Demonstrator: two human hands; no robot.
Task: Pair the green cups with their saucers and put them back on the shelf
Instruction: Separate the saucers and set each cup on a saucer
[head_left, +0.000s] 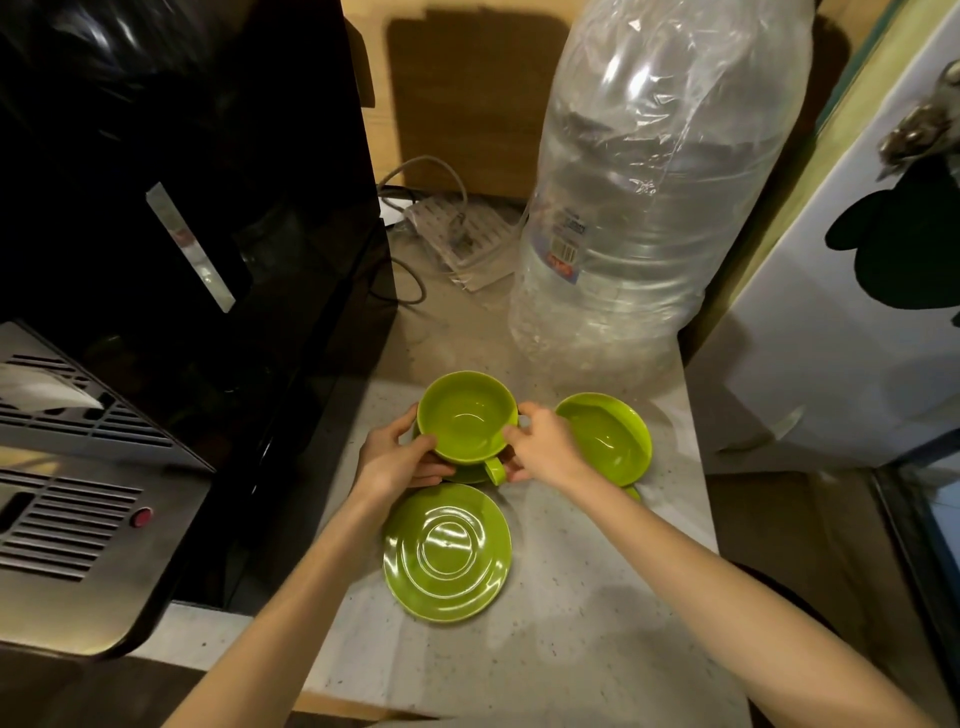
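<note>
A green cup (466, 415) sits on a green saucer (470, 474) that is mostly hidden beneath it, its handle pointing toward me. My left hand (397, 457) grips the cup and saucer from the left. From the right, my right hand (540, 447) holds the same pair near the handle. A second green cup (608, 436) stands just to the right, apart from my hands. An empty green saucer (447, 553) lies on the counter in front of the held pair.
A black coffee machine (182, 234) with a metal drip tray (67, 519) fills the left side. A big clear plastic bottle (649, 197) stands behind the cups. Cables and a power strip (457, 234) lie at the back. A white fridge door (857, 312) is at right.
</note>
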